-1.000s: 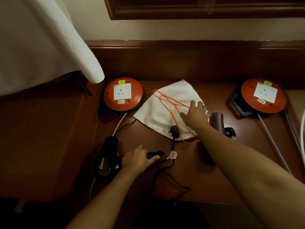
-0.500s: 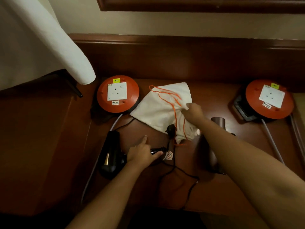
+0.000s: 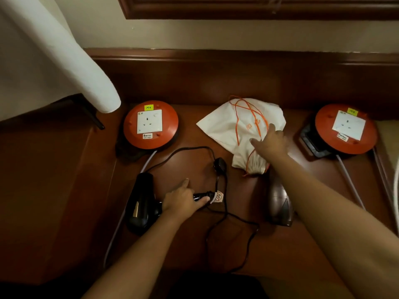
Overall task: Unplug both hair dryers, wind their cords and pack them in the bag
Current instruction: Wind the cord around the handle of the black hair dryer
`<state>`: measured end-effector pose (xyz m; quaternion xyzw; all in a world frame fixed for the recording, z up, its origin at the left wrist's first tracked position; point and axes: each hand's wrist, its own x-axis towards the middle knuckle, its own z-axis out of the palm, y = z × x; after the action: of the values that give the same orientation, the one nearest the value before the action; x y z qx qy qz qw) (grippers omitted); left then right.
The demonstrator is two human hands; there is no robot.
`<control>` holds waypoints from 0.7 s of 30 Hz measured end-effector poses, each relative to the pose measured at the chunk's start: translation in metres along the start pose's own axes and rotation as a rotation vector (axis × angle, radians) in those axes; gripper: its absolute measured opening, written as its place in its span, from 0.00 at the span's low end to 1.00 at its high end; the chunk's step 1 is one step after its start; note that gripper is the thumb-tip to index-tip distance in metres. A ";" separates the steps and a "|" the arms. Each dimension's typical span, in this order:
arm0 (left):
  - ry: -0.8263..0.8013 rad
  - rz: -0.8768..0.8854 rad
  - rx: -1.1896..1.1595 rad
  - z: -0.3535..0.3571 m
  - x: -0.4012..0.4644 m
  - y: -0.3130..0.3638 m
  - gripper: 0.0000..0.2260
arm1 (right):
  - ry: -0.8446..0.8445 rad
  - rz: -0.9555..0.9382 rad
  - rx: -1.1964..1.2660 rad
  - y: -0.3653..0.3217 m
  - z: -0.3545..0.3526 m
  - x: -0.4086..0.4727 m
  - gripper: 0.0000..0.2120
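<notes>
A black hair dryer lies on the wooden table at the left. My left hand grips its handle where the cord comes out, index finger stretched forward. Its black cord trails in loose loops, and the plug lies on the table, out of any socket. A white drawstring bag with orange strings lies at the centre back, bunched at its near end. My right hand holds the gathered cloth there. A brown hair dryer lies under my right forearm, partly hidden.
Two orange cord reels with white sockets, both without plugs, sit at the left and right, each with a grey cable running toward me. A white cloth-covered board overhangs the upper left. A dark wooden wall panel backs the table.
My right hand went from lying flat on the bag to gathering it, and the bag has slid right and bunched up. The black cord has spread into wider loops. My left hand stays on the dryer.
</notes>
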<state>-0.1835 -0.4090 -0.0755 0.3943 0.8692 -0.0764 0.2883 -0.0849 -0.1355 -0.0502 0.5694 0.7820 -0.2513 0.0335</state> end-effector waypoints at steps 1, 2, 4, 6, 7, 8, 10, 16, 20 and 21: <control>0.008 -0.001 0.001 -0.001 -0.001 -0.001 0.30 | 0.032 -0.015 -0.026 -0.001 0.003 -0.011 0.36; 0.020 0.000 -0.003 -0.001 -0.003 -0.001 0.30 | 0.058 -0.049 -0.034 -0.002 0.006 -0.024 0.35; 0.040 0.003 -0.021 -0.002 -0.007 -0.004 0.30 | 0.074 -0.177 0.013 -0.002 0.013 -0.057 0.30; 0.081 0.016 -0.039 -0.005 -0.015 -0.006 0.29 | 0.026 -0.300 0.173 0.001 0.020 -0.092 0.24; 0.108 0.019 -0.050 -0.009 -0.020 -0.007 0.29 | -0.023 -0.314 0.260 0.003 0.023 -0.107 0.22; 0.130 0.019 -0.062 -0.013 -0.025 -0.007 0.29 | -0.083 -0.308 0.326 0.004 0.024 -0.120 0.20; 0.160 0.016 -0.078 -0.022 -0.038 -0.008 0.28 | -0.186 -0.294 0.426 0.004 0.026 -0.143 0.18; 0.373 0.137 -0.272 -0.065 -0.080 -0.001 0.24 | -0.460 -0.270 0.897 -0.009 0.000 -0.194 0.16; 0.562 0.292 -0.260 -0.117 -0.109 0.020 0.31 | -0.515 -0.460 0.899 -0.024 -0.047 -0.219 0.14; 0.586 0.318 -0.261 -0.132 -0.116 0.025 0.30 | -0.492 -0.492 0.852 -0.028 -0.061 -0.222 0.11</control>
<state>-0.1625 -0.4190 0.1004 0.4896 0.8453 0.1975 0.0827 -0.0180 -0.3096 0.0880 0.2574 0.6904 -0.6716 -0.0779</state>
